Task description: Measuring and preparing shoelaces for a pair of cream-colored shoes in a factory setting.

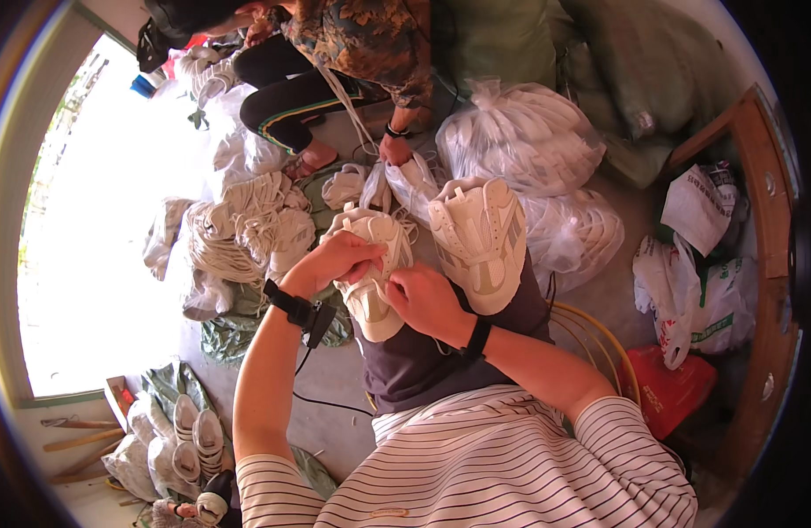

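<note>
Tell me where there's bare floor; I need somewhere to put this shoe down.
Bare floor lies left of the lap, between the green sheet and the row of shoes. Ahead it is crowded: lace bundles, clear bags.

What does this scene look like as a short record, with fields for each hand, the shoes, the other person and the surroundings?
left hand: left hand grips the white lace-up sneaker on the lap
right hand: right hand pinches that sneaker's side
second shoe: cream and grey sneaker lies beside it, on the lap
other person: a hand on another white shoe
surroundings: clear bags of white parts, pile of white laces, red bag
</note>
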Action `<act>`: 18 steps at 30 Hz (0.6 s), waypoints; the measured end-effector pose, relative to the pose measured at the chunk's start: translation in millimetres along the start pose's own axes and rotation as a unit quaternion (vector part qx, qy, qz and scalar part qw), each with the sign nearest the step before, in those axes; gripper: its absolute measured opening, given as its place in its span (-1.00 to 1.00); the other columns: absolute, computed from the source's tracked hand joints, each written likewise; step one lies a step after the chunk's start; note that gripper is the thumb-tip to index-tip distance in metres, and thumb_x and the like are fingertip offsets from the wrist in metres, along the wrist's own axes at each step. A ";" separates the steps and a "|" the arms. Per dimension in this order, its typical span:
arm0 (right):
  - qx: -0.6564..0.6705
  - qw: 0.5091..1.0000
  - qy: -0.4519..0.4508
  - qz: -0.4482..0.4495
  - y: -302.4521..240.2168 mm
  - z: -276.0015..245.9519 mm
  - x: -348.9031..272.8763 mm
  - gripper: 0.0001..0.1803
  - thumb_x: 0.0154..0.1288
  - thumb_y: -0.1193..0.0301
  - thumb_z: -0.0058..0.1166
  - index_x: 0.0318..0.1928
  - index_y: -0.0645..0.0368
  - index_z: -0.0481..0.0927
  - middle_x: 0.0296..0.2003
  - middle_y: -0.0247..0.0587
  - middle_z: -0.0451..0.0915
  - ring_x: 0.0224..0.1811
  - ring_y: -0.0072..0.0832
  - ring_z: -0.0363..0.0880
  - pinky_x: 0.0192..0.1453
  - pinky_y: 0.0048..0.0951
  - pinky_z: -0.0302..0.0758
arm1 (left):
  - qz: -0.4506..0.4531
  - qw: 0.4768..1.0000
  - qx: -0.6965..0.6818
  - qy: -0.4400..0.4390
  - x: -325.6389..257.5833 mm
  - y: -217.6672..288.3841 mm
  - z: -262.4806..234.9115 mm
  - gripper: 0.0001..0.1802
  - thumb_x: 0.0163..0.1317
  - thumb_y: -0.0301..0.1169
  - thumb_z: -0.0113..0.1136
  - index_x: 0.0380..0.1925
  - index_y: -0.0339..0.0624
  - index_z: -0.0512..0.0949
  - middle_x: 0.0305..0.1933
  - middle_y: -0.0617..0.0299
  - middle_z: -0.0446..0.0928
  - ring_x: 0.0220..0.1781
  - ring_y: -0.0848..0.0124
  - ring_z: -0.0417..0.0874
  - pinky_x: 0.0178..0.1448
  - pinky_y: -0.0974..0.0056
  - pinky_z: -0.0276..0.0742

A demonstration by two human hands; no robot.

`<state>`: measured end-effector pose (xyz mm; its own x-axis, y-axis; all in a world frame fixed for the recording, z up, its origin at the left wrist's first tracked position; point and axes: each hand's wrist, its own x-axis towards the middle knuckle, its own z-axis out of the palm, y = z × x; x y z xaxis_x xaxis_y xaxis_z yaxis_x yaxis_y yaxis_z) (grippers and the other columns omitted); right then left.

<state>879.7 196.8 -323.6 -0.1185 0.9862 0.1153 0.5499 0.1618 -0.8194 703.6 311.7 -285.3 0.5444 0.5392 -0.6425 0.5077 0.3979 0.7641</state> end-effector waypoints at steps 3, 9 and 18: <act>0.082 0.993 -0.043 0.080 5.2 -1.3 3.9 -0.69 0.29 0.30 0.04 -0.48 0.29 0.61 -0.54 0.10 0.57 -0.45 0.07 0.56 -0.30 0.00 0.49 | -0.002 1.000 0.000 -0.001 1.8 1.7 2.5 -0.61 0.46 -0.20 0.12 -0.46 -0.22 0.68 -0.79 0.44 0.33 -0.78 0.67 0.19 -0.62 0.45 -0.02; 0.124 0.981 -0.094 0.118 7.8 -13.2 8.4 -0.65 0.32 0.25 0.04 -0.47 0.29 0.62 -0.57 0.12 0.55 -0.49 0.07 0.55 -0.33 -0.03 0.46 | -0.013 1.000 0.007 0.005 4.2 5.8 3.9 -0.62 0.46 -0.20 0.12 -0.44 -0.22 0.68 -0.79 0.44 0.34 -0.77 0.67 0.20 -0.62 0.45 -0.02; 0.095 0.994 0.048 0.010 19.2 -12.3 -2.9 -0.36 0.33 0.40 0.19 0.33 0.42 0.30 0.36 0.31 0.26 0.38 0.09 0.29 0.43 -0.15 0.28 | -0.008 1.000 0.006 0.004 6.1 2.4 2.9 -0.62 0.44 -0.18 0.14 -0.45 -0.21 0.68 -0.78 0.44 0.36 -0.77 0.67 0.20 -0.62 0.45 -0.02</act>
<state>900.8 197.4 -332.7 -0.0254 0.9893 0.1435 0.3837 0.1421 -0.9125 710.2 313.8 -287.5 0.5305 0.5396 -0.6538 0.5237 0.3978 0.7533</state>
